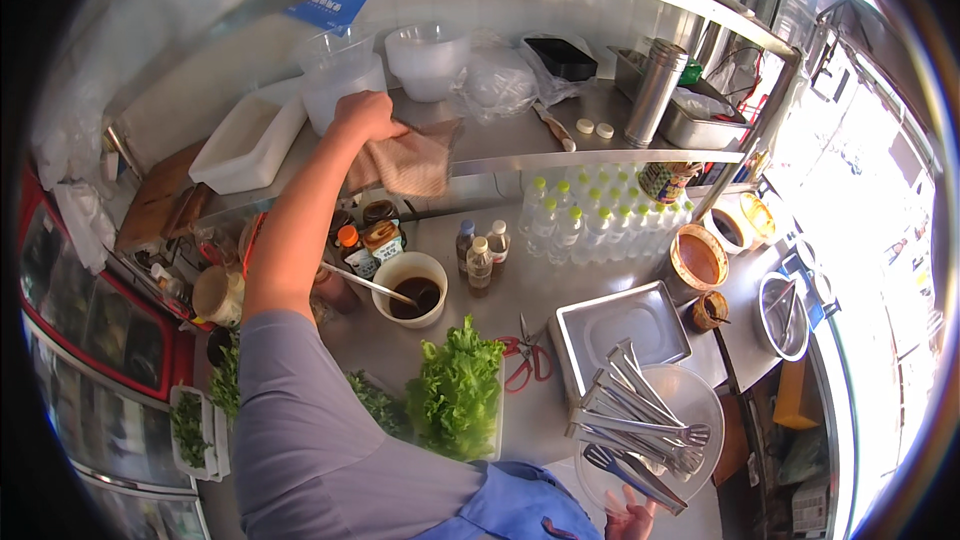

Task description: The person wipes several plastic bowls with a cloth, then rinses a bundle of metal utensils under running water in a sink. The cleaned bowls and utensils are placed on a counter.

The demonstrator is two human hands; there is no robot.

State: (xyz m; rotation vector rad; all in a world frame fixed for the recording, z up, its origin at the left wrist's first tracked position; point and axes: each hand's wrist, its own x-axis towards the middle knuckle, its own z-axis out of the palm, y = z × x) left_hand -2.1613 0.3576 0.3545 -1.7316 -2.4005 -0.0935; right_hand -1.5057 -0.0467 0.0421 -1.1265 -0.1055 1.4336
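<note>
My left hand (367,116) is stretched out over the steel shelf (491,139), gripping a brown checked cloth (412,161) that hangs past the shelf's front edge. Just behind it stand stacked clear plastic tubs (341,86). At the bottom right, my right hand (630,516) is at the near rim of a clear plastic bowl (705,390), partly seen through its wall and appearing to hold it. Several metal tongs (637,420) lie piled in this bowl, one pair with dark tips. The bowl overlaps the near corner of a steel tray (622,326).
A white oblong bin (251,139) and a knife (555,126) rest on the shelf. Below are bottles with green caps (592,221), a tub of dark liquid (412,292) with a ladle, leafy lettuce (457,390), red-handled scissors (529,360) and a sauce pot (699,259).
</note>
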